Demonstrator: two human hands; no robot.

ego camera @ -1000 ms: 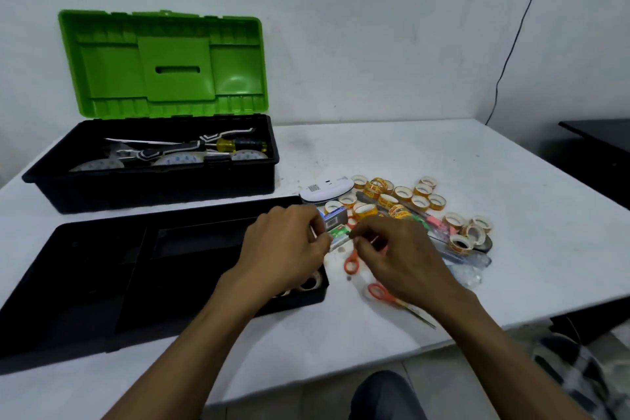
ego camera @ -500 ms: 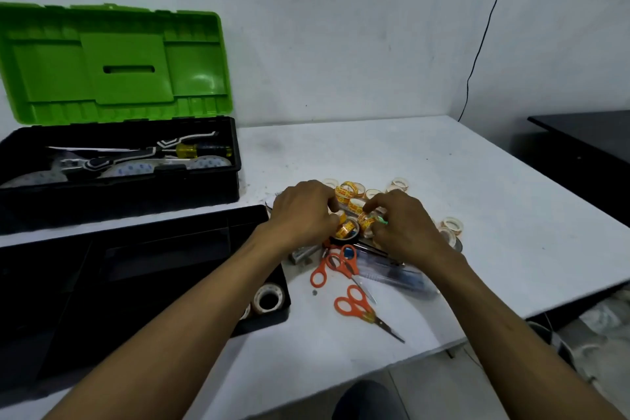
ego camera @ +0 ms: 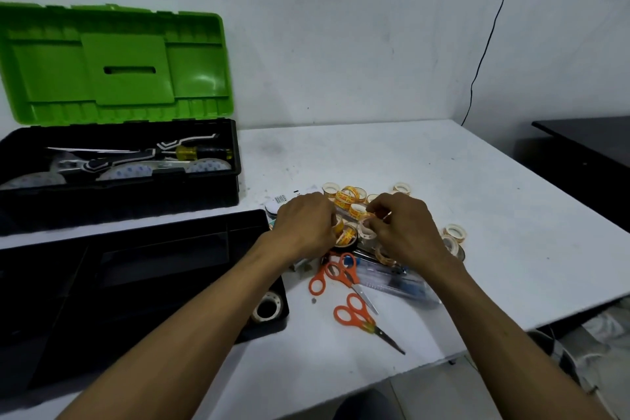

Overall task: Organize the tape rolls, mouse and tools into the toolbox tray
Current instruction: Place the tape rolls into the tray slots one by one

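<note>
**A:** What is hard to see from the head camera?

**B:** The mouse. Only a white sliver with a barcode label shows, just beside the far right corner of the tray. The left hand covers the rest. Both hands' fingertips are turned away, and the picture is soft around them.

**A:** What are the hands doing?

**B:** They meet over the heap of tape rolls in the middle of the table, nearer its front edge than the wall. The left hand's fingers are curled tight around a yellow-printed roll. The right hand pinches a pale roll between thumb and bent fingers. The two rolls nearly touch.

**A:** And the other rolls?

**B:** Most lie just beyond the knuckles. A few more sit to the right of the right wrist. One white roll stands in the tray's near right compartment, partly behind the left forearm.

**A:** Tools?

**B:** Two orange scissors lie between the forearms towards the front edge, one overlapping a clear plastic case. What that case holds is too blurred to name.

**A:** Where is the tray?

**B:** Along the table's left front, cut off by the frame's left edge. Behind it stands the open toolbox, green lid up against the wall, with a yellow-handled screwdriver inside.
</note>
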